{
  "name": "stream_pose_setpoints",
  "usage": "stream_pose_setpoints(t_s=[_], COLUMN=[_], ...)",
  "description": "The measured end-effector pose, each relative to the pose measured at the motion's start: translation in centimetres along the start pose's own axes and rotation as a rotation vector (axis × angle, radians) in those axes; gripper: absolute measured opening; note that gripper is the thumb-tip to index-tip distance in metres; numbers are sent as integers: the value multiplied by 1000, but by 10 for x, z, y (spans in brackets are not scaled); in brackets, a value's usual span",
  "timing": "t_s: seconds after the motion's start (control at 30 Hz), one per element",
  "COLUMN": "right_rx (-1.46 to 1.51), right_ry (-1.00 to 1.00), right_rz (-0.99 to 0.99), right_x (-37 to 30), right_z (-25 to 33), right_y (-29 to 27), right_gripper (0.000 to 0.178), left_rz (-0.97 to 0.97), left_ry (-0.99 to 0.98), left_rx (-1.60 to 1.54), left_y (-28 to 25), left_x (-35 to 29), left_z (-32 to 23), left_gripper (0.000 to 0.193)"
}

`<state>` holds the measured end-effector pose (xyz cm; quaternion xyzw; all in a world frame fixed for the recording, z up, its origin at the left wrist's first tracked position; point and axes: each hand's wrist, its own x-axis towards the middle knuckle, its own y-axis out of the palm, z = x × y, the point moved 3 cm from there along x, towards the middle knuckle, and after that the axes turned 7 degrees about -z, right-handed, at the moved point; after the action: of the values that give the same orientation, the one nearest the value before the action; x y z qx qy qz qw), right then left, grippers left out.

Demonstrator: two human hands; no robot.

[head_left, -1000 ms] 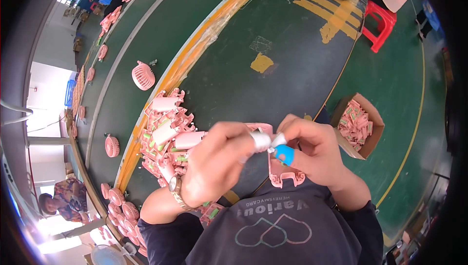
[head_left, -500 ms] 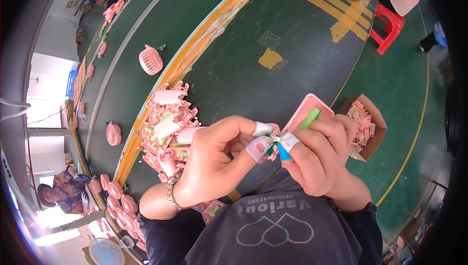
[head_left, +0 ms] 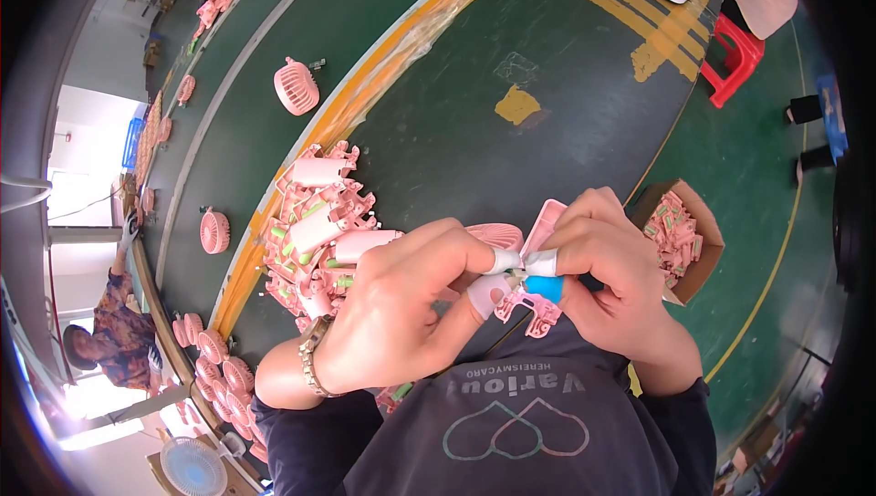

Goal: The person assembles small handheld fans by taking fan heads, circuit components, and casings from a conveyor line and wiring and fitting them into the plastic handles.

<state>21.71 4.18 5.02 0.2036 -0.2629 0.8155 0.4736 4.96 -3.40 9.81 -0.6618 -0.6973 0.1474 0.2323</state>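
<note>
Close in front of my body, my left hand (head_left: pixel 415 304) and my right hand (head_left: pixel 607 268) meet with pinched fingertips, several of them wrapped in white or blue tape. Between the fingertips is a small pale piece, mostly covered, perhaps a wire connector. A round ribbed pink fan head (head_left: pixel 495 237) shows behind my left fingers. From my right hand a long pink handle shell (head_left: pixel 546 224) sticks up. Below the fingertips hangs a pink plastic bracket (head_left: pixel 538 315) with cut-out arms. Which hand bears the fan head's weight is hidden.
Left of my hands lies a heap of pink housings (head_left: pixel 315 222) with green cylinders. Pink fan heads (head_left: pixel 297 87) lie on the green belt (head_left: pixel 246 67) beyond a yellow-taped edge. A carton (head_left: pixel 707 254) of pink parts stands at right. Another person (head_left: pixel 119 332) is at far left.
My hands have turned the parts: the green cylinder in the handle shell is out of sight and the bracket hangs lower. Fan heads on the belt moved farther away. The other person's arm now reaches toward the belt.
</note>
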Motion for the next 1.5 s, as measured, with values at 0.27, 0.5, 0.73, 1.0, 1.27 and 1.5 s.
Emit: stream_pose_setpoints(t_s=[0.27, 0.5, 0.73, 1.0, 1.27, 1.5], right_rx=[72, 123, -41, -105, -60, -255], right_ry=[-54, 166, 76, 90, 84, 3], right_rz=[31, -124, 217, 368, 237, 364], right_x=[18, 75, 50, 51, 52, 43], right_z=[1, -87, -123, -132, -143, -146], right_y=[24, 114, 214, 218, 219, 201], right_gripper=[24, 26, 54, 50, 44, 26], left_rz=[-22, -491, -570, -223, -555, -935], left_ry=[-40, -235, -279, -430, -162, -67], left_rx=[96, 124, 1159, 1230, 836, 12], left_y=[-20, -135, -234, -158, -192, -220], left_x=[-6, 11, 49, 232, 171, 24], left_z=[5, 97, 216, 252, 243, 140], left_gripper=[13, 14, 18, 25, 32, 39])
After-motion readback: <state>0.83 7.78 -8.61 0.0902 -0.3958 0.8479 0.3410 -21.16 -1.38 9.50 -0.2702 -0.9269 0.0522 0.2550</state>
